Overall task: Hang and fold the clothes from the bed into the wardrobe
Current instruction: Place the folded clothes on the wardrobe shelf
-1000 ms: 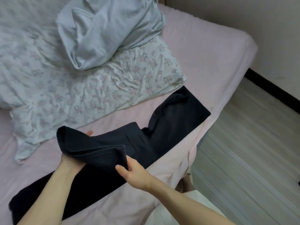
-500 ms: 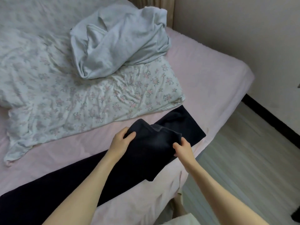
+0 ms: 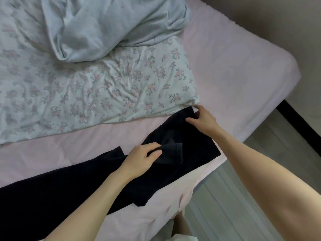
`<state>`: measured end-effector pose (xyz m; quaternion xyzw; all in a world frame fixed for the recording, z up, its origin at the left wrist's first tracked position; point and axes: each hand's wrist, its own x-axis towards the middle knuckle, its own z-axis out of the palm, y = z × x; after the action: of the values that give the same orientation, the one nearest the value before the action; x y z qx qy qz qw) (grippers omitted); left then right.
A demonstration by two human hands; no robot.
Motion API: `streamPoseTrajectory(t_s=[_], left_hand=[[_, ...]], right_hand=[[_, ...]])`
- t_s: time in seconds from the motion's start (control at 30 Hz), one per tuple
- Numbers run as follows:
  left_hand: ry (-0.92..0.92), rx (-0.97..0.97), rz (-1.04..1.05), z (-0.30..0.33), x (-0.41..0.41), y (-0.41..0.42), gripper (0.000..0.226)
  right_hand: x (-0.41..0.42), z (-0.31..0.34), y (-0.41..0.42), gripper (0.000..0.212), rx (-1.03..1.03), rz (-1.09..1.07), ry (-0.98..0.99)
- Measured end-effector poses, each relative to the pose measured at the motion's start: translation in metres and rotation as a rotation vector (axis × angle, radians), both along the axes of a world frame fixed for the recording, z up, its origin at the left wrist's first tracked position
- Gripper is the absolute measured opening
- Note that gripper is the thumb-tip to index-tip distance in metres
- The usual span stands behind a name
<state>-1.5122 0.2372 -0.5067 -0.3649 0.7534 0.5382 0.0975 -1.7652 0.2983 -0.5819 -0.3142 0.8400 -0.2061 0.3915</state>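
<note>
A long dark garment (image 3: 60,185) lies stretched along the near edge of the bed, its right part doubled over. My left hand (image 3: 142,158) pinches a small fold of the dark cloth in the middle of the doubled part. My right hand (image 3: 202,120) grips the far right corner of the garment, next to the floral cover's corner. A crumpled pale blue garment (image 3: 104,26) sits on top of the floral cover at the back.
The bed has a pink sheet (image 3: 234,66). A white floral duvet (image 3: 86,87) covers its left and middle. Grey wooden floor (image 3: 243,197) runs along the right side, with a wall and dark skirting (image 3: 298,122) beyond.
The lifted end of the dark garment has been carried to the right and laid down over the right part. My right hand has moved to the far corner, my left onto the fold.
</note>
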Motion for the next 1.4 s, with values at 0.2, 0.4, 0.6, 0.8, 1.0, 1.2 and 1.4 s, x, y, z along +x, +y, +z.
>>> streamPoseTrajectory(t_s=[0.2, 0.4, 0.6, 0.8, 1.0, 1.2, 1.4], left_hand=[[0.143, 0.056, -0.031, 0.034, -0.034, -0.002, 0.021], [0.233, 0.059, -0.031, 0.048, -0.099, -0.013, 0.02], [0.26, 0.147, 0.127, 0.047, -0.096, -0.029, 0.02], [0.224, 0.135, 0.189, 0.033, -0.09, -0.035, 0.02], [0.293, 0.139, 0.219, 0.007, -0.132, -0.038, 0.027], [-0.342, -0.259, -0.106, -0.059, -0.151, -0.038, 0.044], [-0.226, 0.121, 0.024, -0.056, -0.164, -0.039, 0.051]], right_hand=[[-0.032, 0.011, -0.005, 0.008, -0.128, -0.045, 0.104], [-0.045, 0.022, 0.011, 0.028, -0.241, -0.316, -0.084], [0.011, 0.038, 0.06, 0.049, -0.216, -0.254, -0.708], [0.021, 0.049, 0.081, 0.021, -0.211, -0.235, -0.593], [-0.01, 0.047, 0.097, 0.033, -0.31, -0.515, -0.231], [0.004, 0.009, 0.116, 0.024, 0.094, -0.403, -0.094], [0.013, 0.001, 0.131, 0.022, -0.053, -0.759, -0.665]])
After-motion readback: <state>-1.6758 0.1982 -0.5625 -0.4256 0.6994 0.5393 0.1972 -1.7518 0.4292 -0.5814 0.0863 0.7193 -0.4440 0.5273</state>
